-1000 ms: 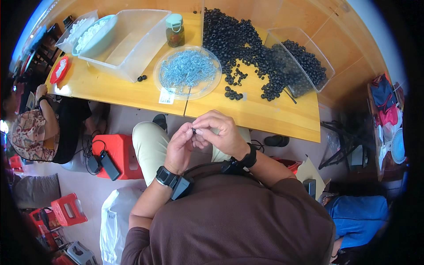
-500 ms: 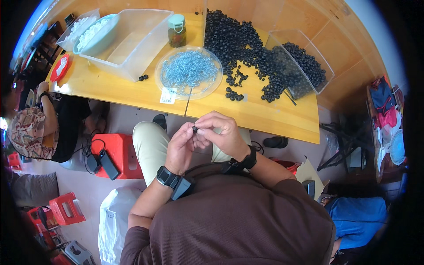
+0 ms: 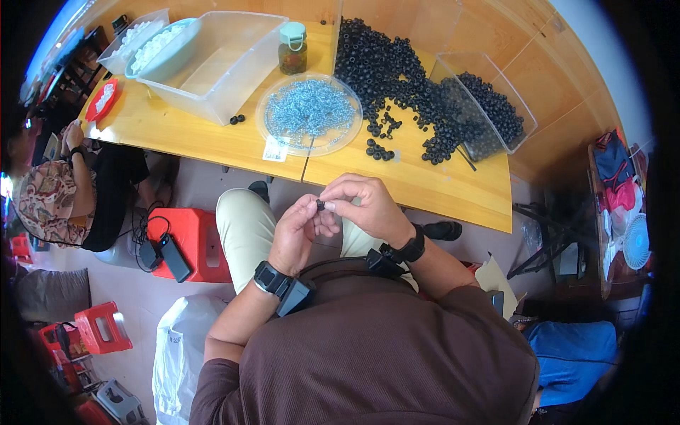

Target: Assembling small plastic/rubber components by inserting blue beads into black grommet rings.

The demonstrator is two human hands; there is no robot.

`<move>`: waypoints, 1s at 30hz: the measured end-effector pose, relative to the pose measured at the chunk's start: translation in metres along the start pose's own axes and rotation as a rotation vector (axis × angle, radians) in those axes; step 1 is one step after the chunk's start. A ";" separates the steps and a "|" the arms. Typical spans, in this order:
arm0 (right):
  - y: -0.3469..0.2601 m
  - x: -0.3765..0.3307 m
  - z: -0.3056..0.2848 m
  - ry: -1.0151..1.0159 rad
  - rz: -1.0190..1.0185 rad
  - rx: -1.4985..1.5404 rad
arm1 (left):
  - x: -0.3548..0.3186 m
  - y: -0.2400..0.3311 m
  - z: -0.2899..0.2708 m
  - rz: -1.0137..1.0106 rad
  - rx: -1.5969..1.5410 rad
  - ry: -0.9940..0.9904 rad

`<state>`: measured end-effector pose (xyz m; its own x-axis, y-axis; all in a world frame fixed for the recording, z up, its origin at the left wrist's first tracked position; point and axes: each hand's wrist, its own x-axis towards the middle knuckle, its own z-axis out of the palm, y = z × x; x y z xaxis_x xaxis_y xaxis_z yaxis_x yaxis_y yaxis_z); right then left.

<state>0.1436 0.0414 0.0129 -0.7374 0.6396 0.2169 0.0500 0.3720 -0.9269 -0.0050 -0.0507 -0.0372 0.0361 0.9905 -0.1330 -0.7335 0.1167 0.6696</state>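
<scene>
Over my lap, just off the table's front edge, my two hands meet at a small black part (image 3: 320,205). My left hand (image 3: 294,230) pinches it between thumb and fingertips, the other fingers curled below. From the other side, the thumb and forefinger of my right hand (image 3: 368,209) close on the same part. Fingertips cover most of it, so its exact shape is hidden. Beyond my hands, a round clear tray (image 3: 357,134) bears a heap of tiny bluish, shiny pieces (image 3: 312,108). Right of it spreads a big pile of small black ring-like parts (image 3: 379,67).
A clear bin (image 3: 524,106) tipped on its side holds more black parts at the right. A clear tub (image 3: 244,81), a lidded jar (image 3: 292,53), a green bowl (image 3: 132,69) of white pieces and a red dish (image 3: 93,115) stand left. Another person's hand (image 3: 73,133) is far left.
The view has shifted slightly, so the table things sit a little further right. Both hands keep their pinch on the small black part, with the right fingers slightly turned.
</scene>
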 end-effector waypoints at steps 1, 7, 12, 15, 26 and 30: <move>0.000 0.000 -0.001 0.017 -0.045 -0.121 | 0.000 0.000 0.000 0.003 -0.002 0.001; -0.005 -0.009 0.013 0.152 -0.210 -0.296 | -0.003 0.003 0.006 0.011 0.003 0.000; 0.001 -0.009 0.023 0.230 -0.343 -0.374 | -0.003 0.000 0.001 0.060 -0.033 -0.008; 0.002 -0.010 0.023 0.222 -0.339 -0.337 | -0.002 0.000 0.000 0.071 -0.017 -0.028; 0.003 -0.011 0.010 0.184 -0.287 -0.242 | 0.000 0.001 0.003 0.075 -0.016 -0.051; -0.003 -0.011 0.007 0.173 -0.314 -0.352 | 0.000 0.000 0.000 0.064 -0.025 -0.055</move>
<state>0.1466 0.0290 0.0110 -0.6321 0.5516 0.5441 0.0901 0.7498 -0.6555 -0.0050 -0.0510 -0.0366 0.0251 0.9985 -0.0496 -0.7524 0.0515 0.6566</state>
